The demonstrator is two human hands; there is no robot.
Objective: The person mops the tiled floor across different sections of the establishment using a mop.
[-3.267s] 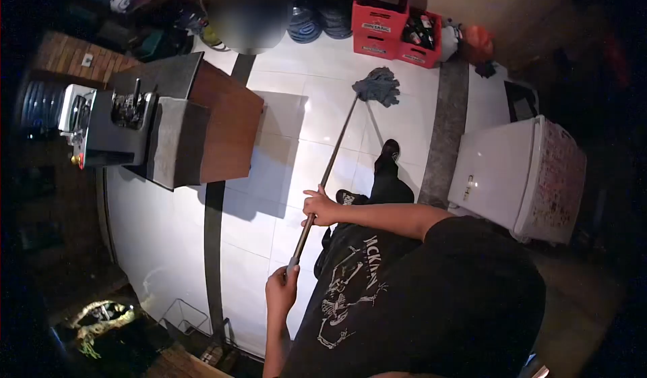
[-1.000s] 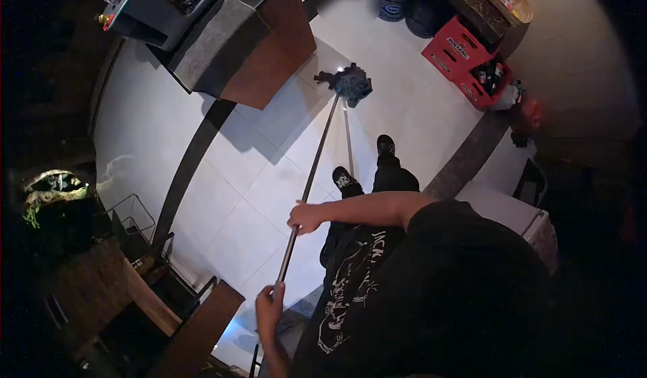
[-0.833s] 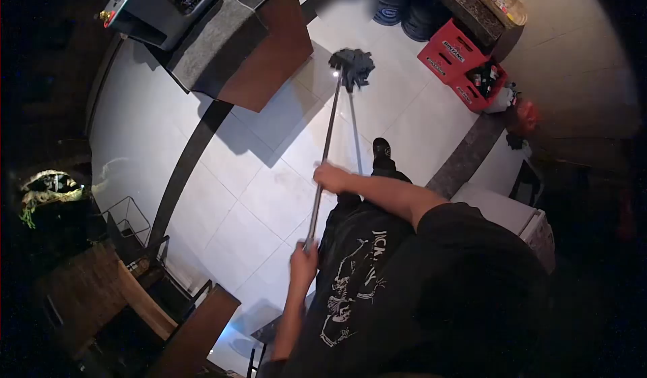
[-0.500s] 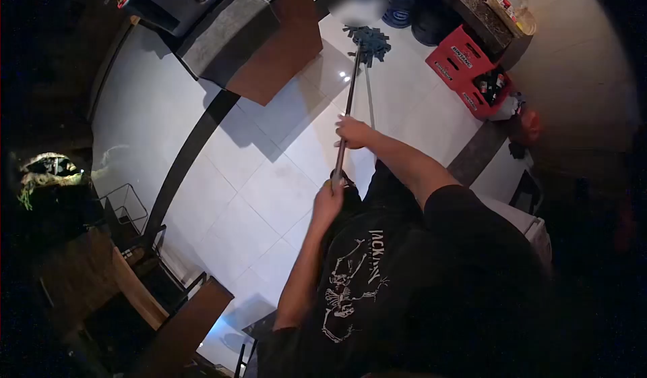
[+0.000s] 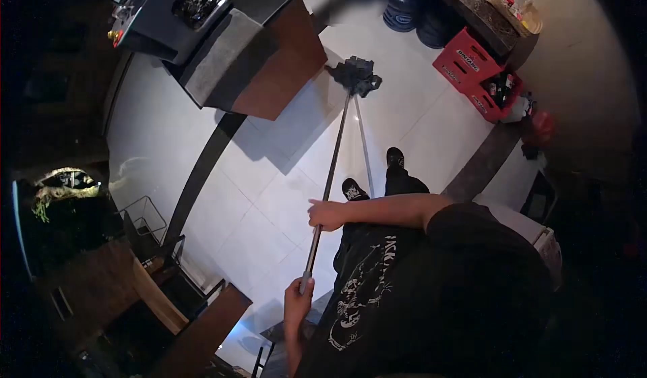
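A string mop lies across the middle of the view, its dark grey-blue mop head [image 5: 355, 76] spread on the white tiles beside the brown-fronted counter. The long metal mop handle [image 5: 335, 152] slants down from there toward my body. Partway along it, my right hand [image 5: 327, 215] is wrapped round the shaft. Lower down, my left hand [image 5: 298, 300] grips the grey end of the handle, with the thumb up along it. Both my feet, in dark shoes [image 5: 354, 189], stand right of the handle.
At upper left stands the counter [image 5: 286, 81] with equipment on top. Red crates [image 5: 470, 71] holding bottles and large water bottles [image 5: 400, 12] line the right side, under a ledge with a basket [image 5: 513, 4]. Wooden furniture [image 5: 214, 321] and a wire rack [image 5: 145, 216] are at lower left.
Both hands have moved down and left, drawing the mop back toward me. The mop head has slid nearer and bunched up by the counter's corner. My shoes now show more fully.
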